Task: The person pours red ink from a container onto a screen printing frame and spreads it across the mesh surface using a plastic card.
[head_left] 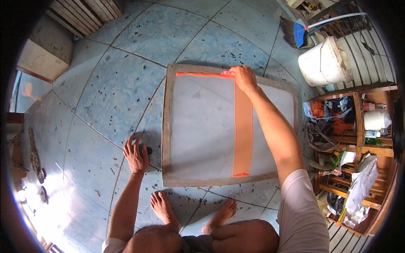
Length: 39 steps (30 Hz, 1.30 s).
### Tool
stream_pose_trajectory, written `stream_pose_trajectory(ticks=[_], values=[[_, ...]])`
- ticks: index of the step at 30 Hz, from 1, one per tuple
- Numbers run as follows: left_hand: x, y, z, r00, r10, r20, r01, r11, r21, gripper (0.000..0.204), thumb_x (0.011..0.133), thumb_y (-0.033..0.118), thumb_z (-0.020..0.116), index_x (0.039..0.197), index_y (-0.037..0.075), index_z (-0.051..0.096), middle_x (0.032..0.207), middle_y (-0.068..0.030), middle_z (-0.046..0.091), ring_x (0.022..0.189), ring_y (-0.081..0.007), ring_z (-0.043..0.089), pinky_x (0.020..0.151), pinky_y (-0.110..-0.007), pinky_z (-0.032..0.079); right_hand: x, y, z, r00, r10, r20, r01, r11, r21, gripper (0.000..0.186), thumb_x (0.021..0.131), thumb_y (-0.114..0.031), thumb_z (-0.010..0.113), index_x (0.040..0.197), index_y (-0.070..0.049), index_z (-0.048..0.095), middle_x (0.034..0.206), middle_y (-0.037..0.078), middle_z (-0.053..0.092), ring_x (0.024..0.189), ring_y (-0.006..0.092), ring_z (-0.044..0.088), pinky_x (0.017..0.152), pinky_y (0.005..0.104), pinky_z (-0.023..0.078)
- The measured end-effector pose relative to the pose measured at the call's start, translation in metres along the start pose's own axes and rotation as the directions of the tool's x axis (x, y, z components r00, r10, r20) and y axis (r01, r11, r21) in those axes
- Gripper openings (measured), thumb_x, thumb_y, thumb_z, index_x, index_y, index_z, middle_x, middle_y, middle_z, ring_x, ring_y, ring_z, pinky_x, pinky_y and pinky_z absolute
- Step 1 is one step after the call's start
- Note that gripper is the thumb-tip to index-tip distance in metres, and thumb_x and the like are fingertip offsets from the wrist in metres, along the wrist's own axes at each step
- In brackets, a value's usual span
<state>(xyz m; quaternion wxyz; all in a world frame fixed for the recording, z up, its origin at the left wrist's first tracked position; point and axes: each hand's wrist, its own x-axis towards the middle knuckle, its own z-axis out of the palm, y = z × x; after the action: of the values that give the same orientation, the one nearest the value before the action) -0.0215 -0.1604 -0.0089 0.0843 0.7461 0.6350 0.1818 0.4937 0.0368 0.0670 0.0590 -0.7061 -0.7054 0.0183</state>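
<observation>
A framed mesh screen (202,126) with a worn border lies on the floor in front of me. A thick line of orange paste (198,74) runs along its far edge, and a smooth orange band (243,135) stretches from there toward the near edge. My right hand (244,79) is closed at the far end of this band, gripping a small red-and-white card (228,72) that its fingers mostly cover. Left of the frame, my left hand (136,158) has its fingers spread, low over the floor. Beside its thumb is a dark shape (147,149) that I cannot make out.
Stained blue floor tiles (105,97) surround the frame. My bare feet (163,207) stand at its near side. At right are a white bucket (320,63), a blue-headed broom (298,35) and a cluttered wooden shelf (357,122). A pale box-like block (44,59) stands far left.
</observation>
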Motion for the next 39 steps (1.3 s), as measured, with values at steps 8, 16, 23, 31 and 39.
stream_pose_trajectory(ticks=[8, 16, 23, 31, 39], values=[[-0.001, -0.001, 0.004, 0.999, 0.03, -0.031, -0.03, 1.0, -0.003, 0.043, 0.101, 0.024, 0.059, 0.142, 0.012, 0.056, 0.154, -0.013, 0.047, 0.139, -0.0371, 0.043, 0.115, -0.054, 0.031, -0.006, 0.004, 0.008, 1.0, -0.016, 0.001, 0.016, 0.997, -0.081, 0.031, 0.096, -0.008, 0.056, 0.116, -0.014, 0.078, 0.108, 0.021, 0.075, 0.105, 0.0366, 0.072, 0.091, 0.0477, 0.058], [-0.001, -0.002, 0.005, 0.999, 0.024, -0.027, -0.024, 1.0, -0.001, 0.042, 0.101, 0.025, 0.059, 0.141, 0.012, 0.057, 0.154, -0.012, 0.047, 0.139, -0.0363, 0.043, 0.114, -0.053, 0.032, -0.04, -0.004, 0.006, 0.997, -0.053, 0.058, 0.057, 0.996, -0.073, 0.03, 0.093, -0.004, 0.058, 0.113, -0.014, 0.078, 0.101, 0.018, 0.076, 0.098, 0.0362, 0.074, 0.088, 0.0472, 0.059], [-0.003, -0.004, 0.005, 0.999, 0.018, -0.033, -0.017, 1.0, 0.015, 0.042, 0.102, 0.026, 0.059, 0.141, 0.013, 0.057, 0.154, -0.0114, 0.046, 0.14, -0.0363, 0.042, 0.114, -0.053, 0.033, -0.083, -0.022, -0.002, 0.993, -0.103, 0.05, 0.103, 0.995, -0.003, 0.026, 0.089, -0.001, 0.06, 0.105, -0.009, 0.078, 0.099, 0.016, 0.077, 0.096, 0.0371, 0.074, 0.086, 0.0474, 0.058], [-0.002, -0.003, 0.006, 0.999, 0.027, -0.031, -0.027, 0.999, 0.023, 0.043, 0.101, 0.026, 0.06, 0.142, 0.013, 0.056, 0.154, -0.0107, 0.046, 0.14, -0.0354, 0.042, 0.113, -0.052, 0.033, -0.137, -0.045, -0.012, 0.994, -0.077, 0.075, 0.076, 0.997, 0.022, 0.021, 0.088, 0.0, 0.061, 0.102, -0.007, 0.076, 0.098, 0.015, 0.077, 0.093, 0.0351, 0.074, 0.08, 0.0456, 0.06], [-0.002, -0.006, 0.01, 0.998, 0.038, -0.05, -0.037, 0.999, 0.022, 0.044, 0.102, 0.027, 0.059, 0.143, 0.013, 0.055, 0.153, -0.0117, 0.047, 0.139, -0.0361, 0.042, 0.113, -0.052, 0.033, -0.178, -0.054, -0.009, 0.992, -0.101, 0.071, 0.102, 0.995, -0.017, 0.019, 0.087, 0.002, 0.062, 0.1, -0.006, 0.073, 0.094, 0.014, 0.076, 0.089, 0.0326, 0.075, 0.077, 0.0448, 0.061]])
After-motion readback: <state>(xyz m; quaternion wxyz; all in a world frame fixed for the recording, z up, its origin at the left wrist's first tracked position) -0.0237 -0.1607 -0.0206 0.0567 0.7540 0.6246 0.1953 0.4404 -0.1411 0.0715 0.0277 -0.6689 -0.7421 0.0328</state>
